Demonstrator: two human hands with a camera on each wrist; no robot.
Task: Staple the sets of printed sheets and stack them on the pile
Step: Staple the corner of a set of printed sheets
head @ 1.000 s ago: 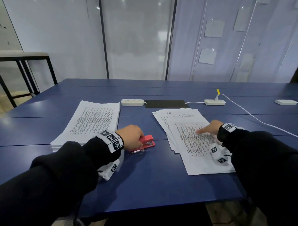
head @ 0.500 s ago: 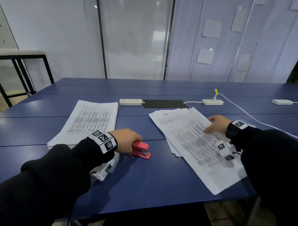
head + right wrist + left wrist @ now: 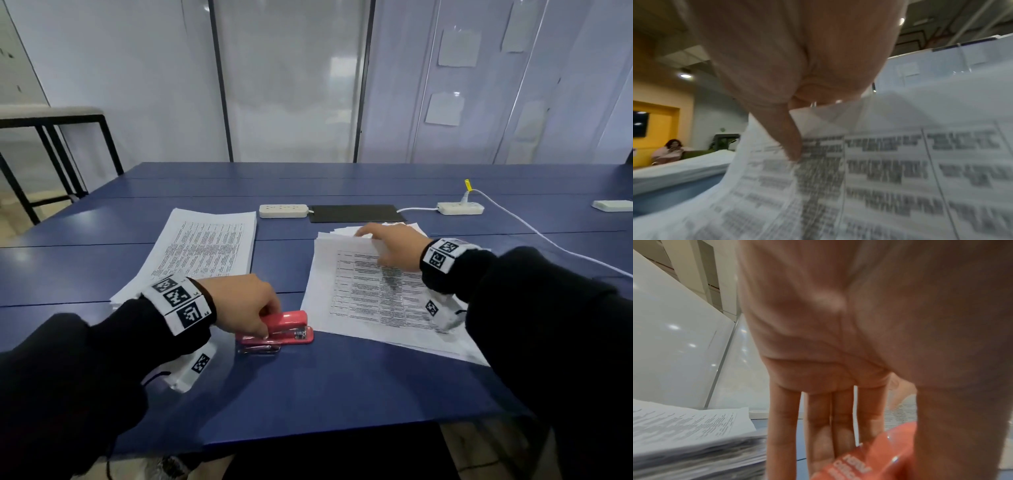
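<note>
Blue laminate is carrying everything here: the surface is holding two lots of paper, a stapler and some power strips. The left hand is resting on the coral-red stapler, which is sitting on the surface between the two lots of paper, just beside the near left corner of the loose sheets. In the left wrist view the fingers are reaching down fairly straight behind the stapler's body while the thumb is coming down its near side, so the hand is gripping it from above. The pile of finished sets is lying to the left, beyond that wrist; its thick, layered edge is showing close beside the fingers.

The right hand is lying over the far end of the printed sheets, a fanned bundle spread on the right half of the surface. The right wrist view is showing the thumb pressing onto the printed top page with the top edge of the sheets lifting under the palm; the fingers appear to be pinching that edge, though blur is hiding them.

Beyond the paper, a white power strip, a dark flat pad and a second strip with a white cable are lying in a row.
</note>
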